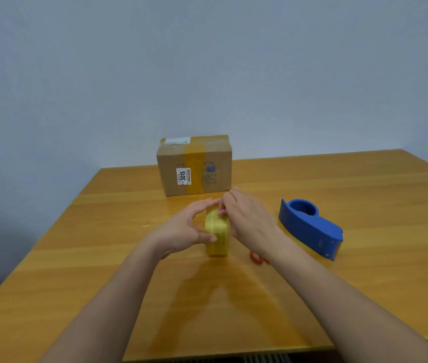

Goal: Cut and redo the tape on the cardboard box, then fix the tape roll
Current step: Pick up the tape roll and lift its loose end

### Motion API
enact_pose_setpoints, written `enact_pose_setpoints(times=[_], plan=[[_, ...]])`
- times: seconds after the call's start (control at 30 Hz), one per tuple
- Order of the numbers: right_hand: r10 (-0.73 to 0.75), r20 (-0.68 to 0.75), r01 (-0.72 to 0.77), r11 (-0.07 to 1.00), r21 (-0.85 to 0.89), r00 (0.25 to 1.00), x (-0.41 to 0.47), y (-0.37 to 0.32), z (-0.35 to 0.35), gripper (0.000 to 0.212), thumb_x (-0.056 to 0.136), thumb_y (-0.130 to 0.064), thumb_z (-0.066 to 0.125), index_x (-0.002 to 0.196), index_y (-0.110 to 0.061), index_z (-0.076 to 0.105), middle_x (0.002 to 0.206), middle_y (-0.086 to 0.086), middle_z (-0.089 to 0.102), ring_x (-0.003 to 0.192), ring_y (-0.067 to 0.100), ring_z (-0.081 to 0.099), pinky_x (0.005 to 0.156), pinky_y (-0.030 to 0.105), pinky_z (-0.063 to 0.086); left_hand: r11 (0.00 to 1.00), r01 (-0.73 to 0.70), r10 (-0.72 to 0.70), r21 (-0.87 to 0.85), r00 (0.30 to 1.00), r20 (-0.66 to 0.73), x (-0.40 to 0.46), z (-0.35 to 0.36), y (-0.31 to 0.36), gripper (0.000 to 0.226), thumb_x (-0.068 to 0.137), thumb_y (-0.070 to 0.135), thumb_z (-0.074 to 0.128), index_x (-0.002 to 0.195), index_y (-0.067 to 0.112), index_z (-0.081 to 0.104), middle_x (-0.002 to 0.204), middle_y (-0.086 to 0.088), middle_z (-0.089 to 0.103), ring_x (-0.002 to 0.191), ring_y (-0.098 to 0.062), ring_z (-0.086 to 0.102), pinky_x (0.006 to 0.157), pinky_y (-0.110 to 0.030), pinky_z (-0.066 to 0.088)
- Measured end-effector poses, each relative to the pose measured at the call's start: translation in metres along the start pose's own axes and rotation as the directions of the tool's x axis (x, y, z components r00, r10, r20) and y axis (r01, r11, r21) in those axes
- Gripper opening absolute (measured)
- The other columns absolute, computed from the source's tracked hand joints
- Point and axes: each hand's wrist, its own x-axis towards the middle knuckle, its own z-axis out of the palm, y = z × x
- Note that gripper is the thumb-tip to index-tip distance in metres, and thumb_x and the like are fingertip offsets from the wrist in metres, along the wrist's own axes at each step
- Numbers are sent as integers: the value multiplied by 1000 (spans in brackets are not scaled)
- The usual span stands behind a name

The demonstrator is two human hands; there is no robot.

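Roll (216,233) stands on edge on the desk (102,244), mid-frame, between both hands; its hole axis runs left-right, so the tape band faces up and toward the camera. L hand (185,230) braces it from the left: thumb low on the near face, fingers (207,203) curved over the top-left rim, holding the roll steady. R hand (247,218) sits just right of it, fingertips pinched narrow at the top of the band. Prob. picking at the loose tape end; can't tell if an end is actually lifted, too small and glossy to see. Both hands equally near; R does the fine work.

Next move likely turns on that top-of-band spot: the end has to peel up and away toward the box side or toward the person, along the band's run, not sideways.

Materials: roll is yellow-tan, translucent, slick, stacked layers w/ ridged-looking edges. Box (194,166) is brown corrugated card, sits well behind the roll near the desk's far edge, wide glossy tape strip over top and front, white label w/ "3015". Dispenser (309,226), blue hard plastic w/ empty round hub, lies well right of the R hand. A red-orange thing (256,258) peeks under the R wrist, maybe scissors handle, mostly hidden. Desk is smooth lacquered wood, reflective.
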Motion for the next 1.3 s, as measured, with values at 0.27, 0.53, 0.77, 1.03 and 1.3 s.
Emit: enact_pose_setpoints(times=[0.27,0.53,0.77,1.03,1.3], plan=[[137,164,-145,988,42,977,0,0,8,34,57,6,77,70,-13,52,65,-1,54,56,12,42,64,18,23,1000,0,0,-14,1000,-20,-1,1,-1,80,77,-2,74,126,52,42,149,19,29,66,-3,64,83,-29,54],[188,216,-216,969,118,958,-1,2,8,9,87,-2,56,84,-10,54,81,5,55,65,15,39,54,23,22,997,-5,6,-75,1000,7,-2,0,-1,69,81,6,72,129,49,47,146,19,30,104,-12,58,79,-26,56],[197,252,-260,933,249,947,1,-2,-4,7,93,-13,52,87,-13,55,85,-1,55,74,15,46,59,21,28,989,-17,-11,-146,981,-191,3,-2,1,47,77,11,78,121,21,66,136,1,55,97,-8,66,80,-27,58],[210,311,-313,890,332,927,0,1,-14,9,92,-20,55,88,-14,60,90,-2,61,87,16,55,96,31,38,931,39,-113,-362,976,-185,3,1,-1,41,77,0,74,111,22,71,135,9,57,106,-14,65,78,-29,59],[196,423,-345,885,312,885,7,2,-22,21,83,-40,68,98,-25,71,108,-5,62,101,11,56,115,50,24,938,47,-105,-343,983,-152,2,-1,-1,44,81,-6,66,114,23,69,139,9,54,108,-17,65,76,-30,59]])
